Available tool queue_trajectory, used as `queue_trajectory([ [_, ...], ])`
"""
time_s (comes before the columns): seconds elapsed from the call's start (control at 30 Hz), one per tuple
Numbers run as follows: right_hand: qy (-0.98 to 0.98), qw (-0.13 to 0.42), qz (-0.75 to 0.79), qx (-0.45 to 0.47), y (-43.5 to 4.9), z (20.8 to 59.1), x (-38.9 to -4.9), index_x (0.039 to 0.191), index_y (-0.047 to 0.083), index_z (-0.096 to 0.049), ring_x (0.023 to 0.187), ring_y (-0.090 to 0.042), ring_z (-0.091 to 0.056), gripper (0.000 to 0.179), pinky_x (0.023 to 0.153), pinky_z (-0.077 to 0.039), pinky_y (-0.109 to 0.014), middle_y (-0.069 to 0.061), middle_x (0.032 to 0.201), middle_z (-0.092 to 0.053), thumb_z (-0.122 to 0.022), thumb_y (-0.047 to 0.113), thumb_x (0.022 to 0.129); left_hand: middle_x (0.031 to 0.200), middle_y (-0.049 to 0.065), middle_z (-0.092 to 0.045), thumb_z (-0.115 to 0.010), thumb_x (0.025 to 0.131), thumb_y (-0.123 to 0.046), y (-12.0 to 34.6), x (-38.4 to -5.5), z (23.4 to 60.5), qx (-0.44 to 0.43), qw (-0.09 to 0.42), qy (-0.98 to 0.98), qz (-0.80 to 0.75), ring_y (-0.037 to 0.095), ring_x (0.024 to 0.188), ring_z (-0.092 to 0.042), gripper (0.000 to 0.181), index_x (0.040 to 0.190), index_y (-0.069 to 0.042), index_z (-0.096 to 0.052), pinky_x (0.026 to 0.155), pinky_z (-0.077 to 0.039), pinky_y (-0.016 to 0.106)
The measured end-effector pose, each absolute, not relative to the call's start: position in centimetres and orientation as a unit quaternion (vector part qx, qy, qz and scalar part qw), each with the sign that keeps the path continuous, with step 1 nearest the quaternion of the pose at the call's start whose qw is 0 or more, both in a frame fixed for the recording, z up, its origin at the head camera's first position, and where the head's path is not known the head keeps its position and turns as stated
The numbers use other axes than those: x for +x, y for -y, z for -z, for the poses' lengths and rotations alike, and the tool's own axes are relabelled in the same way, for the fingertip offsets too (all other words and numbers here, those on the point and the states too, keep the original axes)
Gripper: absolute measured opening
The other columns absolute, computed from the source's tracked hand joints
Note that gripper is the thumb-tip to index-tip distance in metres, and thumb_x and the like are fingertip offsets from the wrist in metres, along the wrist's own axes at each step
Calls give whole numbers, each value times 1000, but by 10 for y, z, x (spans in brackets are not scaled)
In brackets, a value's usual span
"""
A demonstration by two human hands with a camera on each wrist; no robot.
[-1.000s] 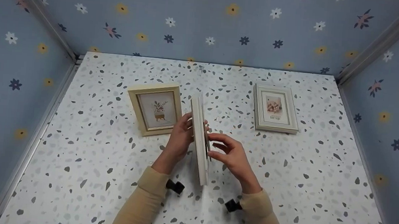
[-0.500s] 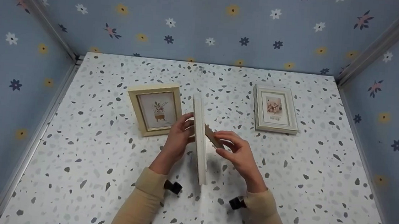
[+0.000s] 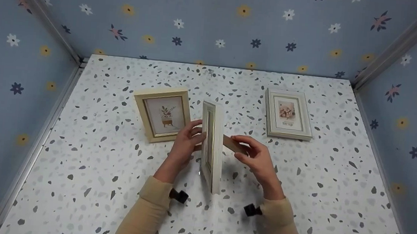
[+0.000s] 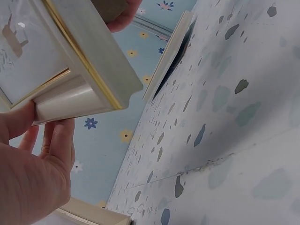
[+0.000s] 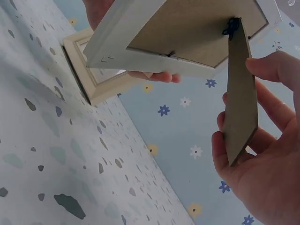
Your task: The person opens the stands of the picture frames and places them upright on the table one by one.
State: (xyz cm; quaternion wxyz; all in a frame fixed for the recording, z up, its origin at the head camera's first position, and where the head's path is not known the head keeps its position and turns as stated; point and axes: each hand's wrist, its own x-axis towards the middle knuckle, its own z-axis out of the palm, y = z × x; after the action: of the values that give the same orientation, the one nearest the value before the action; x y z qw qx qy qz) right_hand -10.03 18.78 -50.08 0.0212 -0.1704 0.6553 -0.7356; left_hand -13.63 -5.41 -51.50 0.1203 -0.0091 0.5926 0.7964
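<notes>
Upright between both hands is a white picture frame (image 3: 217,151) with a gold inner line, seen nearly edge-on in the head view. My left hand (image 3: 186,141) grips its left side, thumb on the front and fingers behind, as the left wrist view shows. On the frame's brown backboard (image 5: 187,33), a hinged stand leg (image 5: 241,98) sticks out at an angle. My right hand (image 3: 259,158) pinches that leg between thumb and fingers. Part of the leg is hidden behind the frame in the head view.
A cream picture frame (image 3: 142,108) with a plant print stands tilted back just left of my left hand. Another white picture frame (image 3: 287,132) lies at the back right. Flowered walls (image 3: 215,28) enclose the speckled table (image 3: 95,182) at the back and sides.
The stand leg has swung out from the backboard as my right hand moved right with it. The held frame has turned, so its front now shows toward the left.
</notes>
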Motion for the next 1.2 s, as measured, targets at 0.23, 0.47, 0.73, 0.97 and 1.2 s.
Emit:
queue_trajectory([
  [0.23,-647,43,740,-181,-189,507,-101,128,-10,-59,120,-38,-52,42,106,-42,-42,-24,131,-58,-70,-7,87,119,13,-64,-63,98,-8,54,-135,515,-15,119,-595,-795,21,96,-64,45,141,-10,-51,77,-56,35],
  [0.47,-654,50,733,-183,-187,511,-102,129,-6,-60,118,-30,-55,41,104,-43,-43,-17,130,-58,-66,-8,89,118,13,-63,-63,98,-8,53,-135,515,-20,122,-584,-803,21,95,-65,46,142,-8,-50,76,-57,35],
  [0.73,-669,63,727,-139,-183,512,-103,128,-5,-61,113,-28,-56,32,92,-47,-35,-13,124,-63,-56,7,99,119,13,-62,-64,97,-7,53,-135,514,-23,124,-577,-807,22,97,-65,46,141,-9,-51,76,-57,36],
  [0.97,-662,64,738,-113,-178,511,-103,129,-8,-58,114,-26,-58,37,99,-45,-38,-14,124,-63,-54,15,100,121,14,-61,-65,97,-8,53,-135,513,-28,125,-585,-801,23,99,-64,47,142,-10,-51,77,-57,37],
  [1.2,-668,62,733,-108,-178,514,-102,131,-4,-59,120,-29,-56,39,107,-40,-44,-15,128,-62,-54,21,102,119,14,-63,-64,97,-7,54,-135,514,-21,123,-574,-809,23,97,-65,46,141,-9,-52,77,-57,38],
])
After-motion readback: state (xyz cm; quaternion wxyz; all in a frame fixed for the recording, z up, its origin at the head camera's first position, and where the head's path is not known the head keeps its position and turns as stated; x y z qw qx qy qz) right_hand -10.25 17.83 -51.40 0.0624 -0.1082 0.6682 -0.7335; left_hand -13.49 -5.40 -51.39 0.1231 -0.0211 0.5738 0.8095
